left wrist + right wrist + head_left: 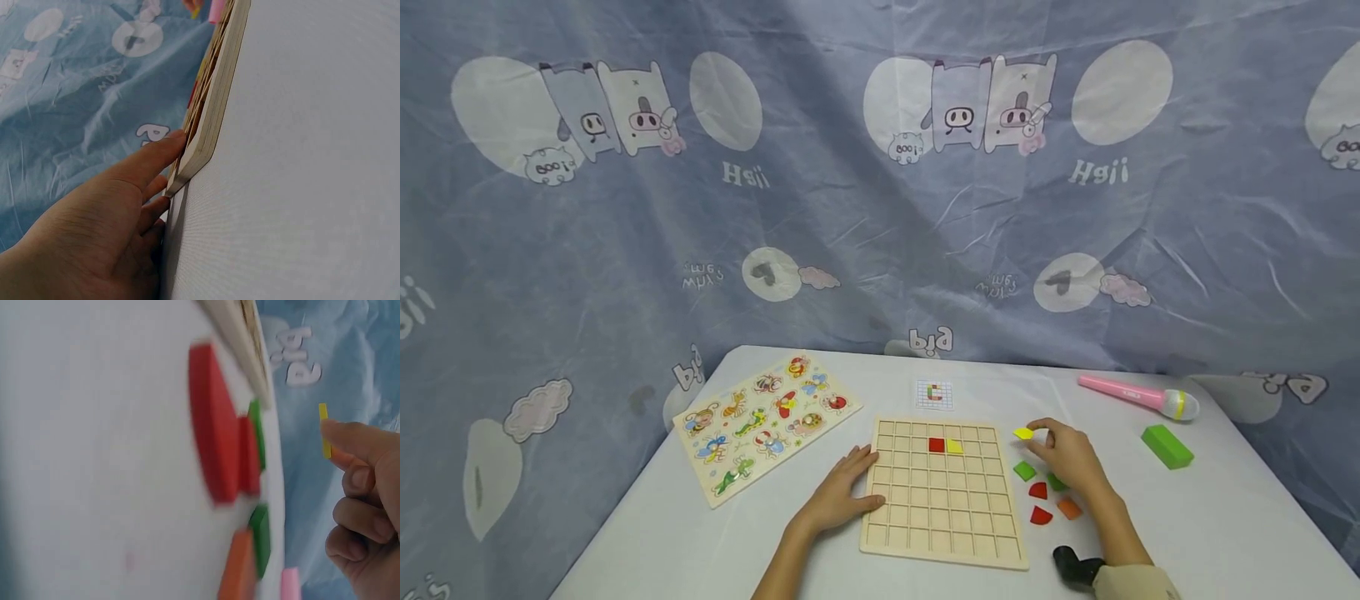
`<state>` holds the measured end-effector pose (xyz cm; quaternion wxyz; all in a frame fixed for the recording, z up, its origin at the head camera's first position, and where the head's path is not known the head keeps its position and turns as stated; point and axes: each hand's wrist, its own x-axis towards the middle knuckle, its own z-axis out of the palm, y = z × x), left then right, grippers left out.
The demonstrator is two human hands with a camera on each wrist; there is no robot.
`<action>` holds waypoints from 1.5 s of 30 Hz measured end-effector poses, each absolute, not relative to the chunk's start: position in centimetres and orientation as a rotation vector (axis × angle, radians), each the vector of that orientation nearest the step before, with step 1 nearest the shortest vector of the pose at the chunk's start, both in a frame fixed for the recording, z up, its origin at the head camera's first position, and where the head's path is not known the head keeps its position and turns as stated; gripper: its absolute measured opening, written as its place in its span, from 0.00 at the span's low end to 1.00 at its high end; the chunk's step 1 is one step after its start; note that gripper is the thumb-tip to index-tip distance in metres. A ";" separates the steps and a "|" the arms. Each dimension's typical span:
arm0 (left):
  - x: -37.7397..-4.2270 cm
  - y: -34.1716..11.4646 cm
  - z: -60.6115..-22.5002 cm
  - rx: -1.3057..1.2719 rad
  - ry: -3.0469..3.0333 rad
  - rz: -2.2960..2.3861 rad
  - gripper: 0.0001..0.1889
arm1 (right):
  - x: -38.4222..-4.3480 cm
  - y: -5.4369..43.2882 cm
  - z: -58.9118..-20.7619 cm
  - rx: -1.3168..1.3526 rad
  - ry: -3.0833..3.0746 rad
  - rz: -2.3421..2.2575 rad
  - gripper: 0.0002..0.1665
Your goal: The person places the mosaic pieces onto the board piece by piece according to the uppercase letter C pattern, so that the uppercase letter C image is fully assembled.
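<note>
My right hand (1070, 454) pinches a thin yellow tile (324, 430) between thumb and fingertips, above the table to the right of the wooden grid board (946, 539). My left hand (837, 496) rests against the board's left edge, thumb on the rim and fingers spread, as the left wrist view also shows. Side by side in the board's upper cells sit a red square tile (936, 445) and a yellow tile (954, 447). Below the right hand lie a green tile (1025, 471), another green tile (1057, 482), two red rounded tiles (1041, 516) and an orange tile (1070, 507).
A small pattern card (934, 395) lies behind the board. An insect puzzle board (767, 429) is at the left. On the right are a pink toy microphone (1138, 397) and a green block (1167, 447). A black object (1072, 567) sits by the right forearm.
</note>
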<state>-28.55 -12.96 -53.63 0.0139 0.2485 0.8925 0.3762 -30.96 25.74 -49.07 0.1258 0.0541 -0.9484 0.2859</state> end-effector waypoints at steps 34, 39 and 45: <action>-28.6 -12.9 -53.3 0.812 2.807 1.141 0.39 | -33.5 11.5 -50.4 0.459 -2.859 0.827 0.16; -28.6 -12.9 -53.4 0.791 2.820 1.116 0.40 | -33.5 11.5 -50.4 0.453 -2.855 0.864 0.16; -28.7 -12.9 -53.8 0.768 2.826 1.106 0.40 | -33.5 11.6 -50.6 0.427 -2.860 0.874 0.16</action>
